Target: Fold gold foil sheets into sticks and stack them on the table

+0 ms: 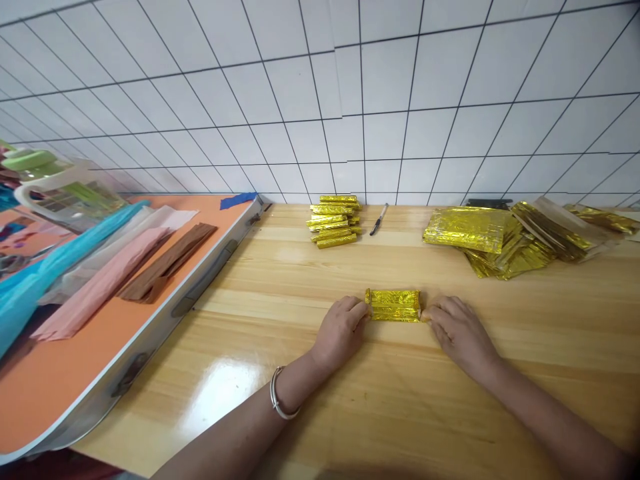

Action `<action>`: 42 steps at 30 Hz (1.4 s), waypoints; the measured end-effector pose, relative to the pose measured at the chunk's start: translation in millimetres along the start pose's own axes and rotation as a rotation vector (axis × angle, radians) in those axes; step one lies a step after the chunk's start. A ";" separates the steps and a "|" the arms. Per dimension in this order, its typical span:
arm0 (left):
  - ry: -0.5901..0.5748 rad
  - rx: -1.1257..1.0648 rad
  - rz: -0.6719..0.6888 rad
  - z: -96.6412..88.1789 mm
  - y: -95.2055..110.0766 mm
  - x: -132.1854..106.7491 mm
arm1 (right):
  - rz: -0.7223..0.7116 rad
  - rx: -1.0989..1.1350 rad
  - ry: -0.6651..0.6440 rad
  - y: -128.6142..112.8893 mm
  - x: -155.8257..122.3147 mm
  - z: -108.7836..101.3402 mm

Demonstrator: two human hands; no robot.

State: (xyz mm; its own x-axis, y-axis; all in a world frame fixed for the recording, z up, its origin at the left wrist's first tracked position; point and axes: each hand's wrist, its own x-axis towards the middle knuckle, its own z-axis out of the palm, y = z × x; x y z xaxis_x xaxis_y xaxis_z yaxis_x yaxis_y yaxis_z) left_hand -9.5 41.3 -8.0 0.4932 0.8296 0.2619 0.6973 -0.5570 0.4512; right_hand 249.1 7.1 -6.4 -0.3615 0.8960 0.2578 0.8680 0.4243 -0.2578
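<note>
A small piece of shiny gold foil paper [395, 305] lies on the wooden table between my hands, its far edge looking rolled or folded. My left hand [344, 330] pinches the left end of the foil, fingers closed together. At the opposite end, my right hand [457, 330] has its fingers curled closed against the right corner. A silver bangle [280, 393] circles my left wrist. Farther back stands a stack of narrow gold foil rolls [334, 221].
A pen [379, 220] lies beside the rolls. Flat gold foil sheets [465, 228] are heaped at the back right. On the left, an orange-topped surface [200, 257] carries brown [167, 263], pink and blue crepe paper, plus a clear bottle with a green lid [30, 160]. A tiled wall [390, 100] closes the back.
</note>
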 end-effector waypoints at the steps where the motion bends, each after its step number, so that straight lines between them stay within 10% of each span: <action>1: -0.017 0.036 0.015 -0.2 0.2 -0.9 | -0.029 -0.036 -0.011 -2.6 0.0 -2.0; 16: -0.242 0.441 0.259 -13.4 20.6 -18.5 | -0.254 -0.359 -0.096 -10.5 -21.8 -8.9; 27: -0.291 0.558 0.199 -16.0 46.4 -19.3 | -0.138 -0.615 -0.230 -59.0 0.3 -4.1; 42: -0.300 0.378 0.230 -25.0 6.8 -17.5 | -0.096 -0.453 -0.198 -29.5 -15.6 -12.3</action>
State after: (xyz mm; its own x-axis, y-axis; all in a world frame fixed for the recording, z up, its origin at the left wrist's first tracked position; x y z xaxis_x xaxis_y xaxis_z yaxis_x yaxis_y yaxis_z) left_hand -26.4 24.0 11.7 0.7435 0.6676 0.0376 0.6654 -0.7443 0.0574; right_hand 233.3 -21.1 8.7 -0.4663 0.8821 0.0674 0.8725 0.4459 0.1999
